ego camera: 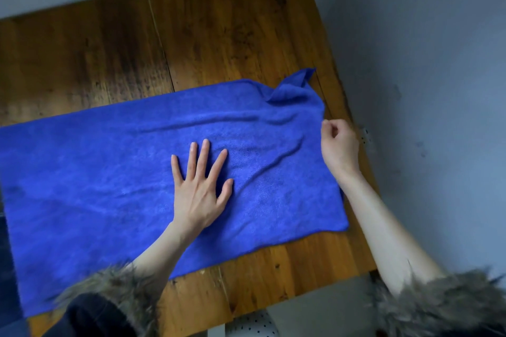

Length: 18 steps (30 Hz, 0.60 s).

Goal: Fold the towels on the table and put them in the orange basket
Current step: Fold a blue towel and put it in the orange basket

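Towel point(115, 172), blue, lies spread flat on the wooden counter point(219, 35), its long axis running left to right across the person's front, with the far right corner rucked up. At the towel's middle, the left hand point(200, 186) presses down with straight, splayed fingers. At the towel's right short edge, the right hand point(339, 142) is curled; whether it pinches the hem I cannot tell. That hand is nearer the end likely to be folded over leftward.

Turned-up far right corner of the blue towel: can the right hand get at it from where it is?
Probably yes. The right hand sits at the towel's right edge, just below that corner, with only bare table between them.
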{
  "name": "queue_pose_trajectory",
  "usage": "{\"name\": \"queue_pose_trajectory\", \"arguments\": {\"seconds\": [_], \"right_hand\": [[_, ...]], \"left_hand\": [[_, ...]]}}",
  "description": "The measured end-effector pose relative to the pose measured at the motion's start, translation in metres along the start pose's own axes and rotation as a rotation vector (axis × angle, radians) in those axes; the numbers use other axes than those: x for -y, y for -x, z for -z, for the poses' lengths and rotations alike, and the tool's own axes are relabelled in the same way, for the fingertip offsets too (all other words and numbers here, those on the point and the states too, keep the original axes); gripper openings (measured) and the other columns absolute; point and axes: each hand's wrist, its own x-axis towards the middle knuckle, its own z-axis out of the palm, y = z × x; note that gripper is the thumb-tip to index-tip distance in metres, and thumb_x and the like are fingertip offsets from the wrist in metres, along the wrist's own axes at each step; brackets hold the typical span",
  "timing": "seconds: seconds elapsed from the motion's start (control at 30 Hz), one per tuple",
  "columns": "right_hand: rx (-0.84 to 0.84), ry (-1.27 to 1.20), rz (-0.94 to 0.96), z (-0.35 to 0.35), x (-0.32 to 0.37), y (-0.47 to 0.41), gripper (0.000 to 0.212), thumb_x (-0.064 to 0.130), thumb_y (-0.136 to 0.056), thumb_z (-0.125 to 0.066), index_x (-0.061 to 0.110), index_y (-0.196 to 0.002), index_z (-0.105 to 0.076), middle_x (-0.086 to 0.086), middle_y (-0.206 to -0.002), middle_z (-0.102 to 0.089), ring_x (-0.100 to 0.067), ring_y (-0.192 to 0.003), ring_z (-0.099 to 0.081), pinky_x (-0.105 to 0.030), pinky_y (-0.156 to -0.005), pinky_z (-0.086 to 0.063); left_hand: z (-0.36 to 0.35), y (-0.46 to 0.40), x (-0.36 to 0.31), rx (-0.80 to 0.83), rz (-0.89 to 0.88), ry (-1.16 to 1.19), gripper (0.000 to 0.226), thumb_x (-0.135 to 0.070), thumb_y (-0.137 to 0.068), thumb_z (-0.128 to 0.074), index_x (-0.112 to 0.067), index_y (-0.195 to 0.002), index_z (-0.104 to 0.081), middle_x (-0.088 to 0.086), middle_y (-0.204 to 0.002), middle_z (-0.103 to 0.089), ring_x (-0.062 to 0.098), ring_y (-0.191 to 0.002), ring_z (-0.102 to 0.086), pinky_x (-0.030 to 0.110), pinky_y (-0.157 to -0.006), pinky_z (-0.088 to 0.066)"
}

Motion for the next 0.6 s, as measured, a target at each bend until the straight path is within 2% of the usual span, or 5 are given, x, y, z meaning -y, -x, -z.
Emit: {"name": "queue_pose_trajectory", "arguments": {"seconds": [0.17,0.27,0.4,0.5,0.6], "right_hand": [[0.155,-0.077,-0.234,0.007,-0.013,-0.007,0.012,0.019,-0.088,-0.057,0.014,-0.099,-0.059,-0.002,-0.098,-0.064,-0.017,-0.088,-0.060,-0.029,-0.073,-0.049],[0.236,0.013,-0.216,0.003,-0.008,-0.005,0.037,0.022,-0.083,-0.065,0.012,-0.117,-0.055,0.001,-0.098,-0.060,-0.020,-0.097,-0.061,-0.037,-0.090,-0.050],[0.258,0.183,-0.111,-0.008,-0.004,0.001,0.023,0.022,-0.084,-0.064,0.010,-0.104,-0.060,0.003,-0.084,-0.059,-0.019,-0.088,-0.059,-0.031,-0.076,-0.047],[0.192,0.233,-0.043,-0.012,-0.006,0.004,0.009,0.019,-0.087,-0.060,0.011,-0.091,-0.061,-0.001,-0.092,-0.060,-0.020,-0.084,-0.056,-0.026,-0.069,-0.037],[-0.055,0.204,0.088,-0.004,-0.001,0.005,0.006,0.015,-0.088,-0.056,0.009,-0.090,-0.055,-0.002,-0.087,-0.056,-0.020,-0.077,-0.050,-0.020,-0.063,-0.028]], "left_hand": [[-0.002,0.000,-0.001,-0.022,0.000,-0.016,0.059,-0.047,-0.090,-0.034,-0.022,-0.144,-0.033,0.011,-0.155,-0.023,0.030,-0.144,-0.014,0.061,-0.112,-0.006],[-0.002,0.000,-0.001,-0.032,-0.002,-0.008,0.058,-0.047,-0.090,-0.034,-0.022,-0.143,-0.035,0.011,-0.154,-0.023,0.030,-0.144,-0.015,0.061,-0.112,-0.007],[-0.002,0.000,0.000,-0.025,0.000,-0.009,0.058,-0.047,-0.090,-0.034,-0.022,-0.143,-0.034,0.011,-0.154,-0.023,0.030,-0.144,-0.014,0.061,-0.112,-0.007],[-0.002,0.000,0.000,-0.023,0.000,-0.013,0.059,-0.047,-0.090,-0.033,-0.022,-0.143,-0.034,0.010,-0.155,-0.023,0.030,-0.144,-0.014,0.061,-0.112,-0.006],[-0.001,0.000,0.000,-0.033,-0.001,-0.004,0.058,-0.047,-0.090,-0.034,-0.022,-0.143,-0.035,0.011,-0.154,-0.024,0.030,-0.144,-0.015,0.061,-0.112,-0.006]]}}
